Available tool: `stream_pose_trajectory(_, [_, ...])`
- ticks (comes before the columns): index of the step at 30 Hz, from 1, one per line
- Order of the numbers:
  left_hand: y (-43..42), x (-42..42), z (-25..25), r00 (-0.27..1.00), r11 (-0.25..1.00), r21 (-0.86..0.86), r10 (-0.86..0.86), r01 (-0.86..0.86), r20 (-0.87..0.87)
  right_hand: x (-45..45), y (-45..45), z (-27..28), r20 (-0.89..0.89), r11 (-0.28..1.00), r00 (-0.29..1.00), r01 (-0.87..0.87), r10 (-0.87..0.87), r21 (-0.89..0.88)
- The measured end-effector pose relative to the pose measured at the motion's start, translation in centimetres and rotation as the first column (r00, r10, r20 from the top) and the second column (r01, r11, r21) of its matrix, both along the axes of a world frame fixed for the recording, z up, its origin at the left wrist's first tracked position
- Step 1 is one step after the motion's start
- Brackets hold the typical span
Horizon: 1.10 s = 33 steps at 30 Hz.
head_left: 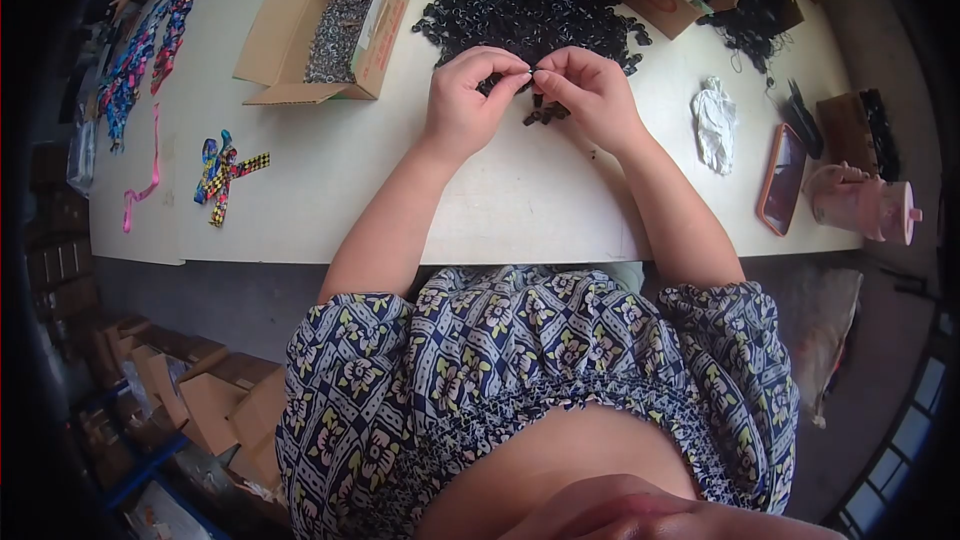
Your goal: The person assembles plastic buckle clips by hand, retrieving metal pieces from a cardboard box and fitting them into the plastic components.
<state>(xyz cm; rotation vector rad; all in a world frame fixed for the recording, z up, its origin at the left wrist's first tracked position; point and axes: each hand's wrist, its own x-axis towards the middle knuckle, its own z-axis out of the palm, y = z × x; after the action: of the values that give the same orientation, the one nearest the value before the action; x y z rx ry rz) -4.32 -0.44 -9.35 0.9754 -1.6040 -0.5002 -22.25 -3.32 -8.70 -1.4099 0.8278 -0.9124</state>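
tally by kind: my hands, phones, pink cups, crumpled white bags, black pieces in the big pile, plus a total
Hands: 2, left hand and right hand
Phone: 1
Pink cup: 1
Crumpled white bag: 1
Total: 5
Black pieces: too many to count, left out

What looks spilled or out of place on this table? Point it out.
A tangle of black parts lies loose on the table toward its back right corner, as if spilled. Nearer the front, a crumpled whitish wrapping looks like litter.
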Motion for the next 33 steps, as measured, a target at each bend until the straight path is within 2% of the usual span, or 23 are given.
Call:
stream_pose_trajectory(6, [0.01,0.11,0.43,0.982,0.985,-0.168,0.075,-0.045,0.176,-0.11,-0.01,0.11,0.026,0.998,0.999,-0.030,0.028,0.053])
stream_pose_trajectory(12, [-0.04,0.10,0.51,0.967,0.970,-0.231,0.128,-0.076,0.220,-0.18,-0.10,0.32,0.158,0.972,0.985,-0.098,0.065,0.213])
stream_pose_trajectory(18, [0.07,-0.27,0.51,0.980,0.973,-0.213,0.122,-0.086,0.160,-0.37,-0.36,0.09,0.224,0.947,0.971,-0.150,0.087,0.282])
stream_pose_trajectory(24, [-0.02,-0.07,0.24,0.966,0.968,-0.238,0.133,-0.078,0.224,-0.32,-0.26,0.22,0.180,0.951,0.980,-0.134,0.086,0.279])
stream_pose_trajectory(33, [-0.05,0.13,0.18,0.971,0.992,-0.120,0.058,-0.030,0.231,-0.38,-0.42,0.17,0.172,0.945,0.981,-0.133,0.083,0.300])
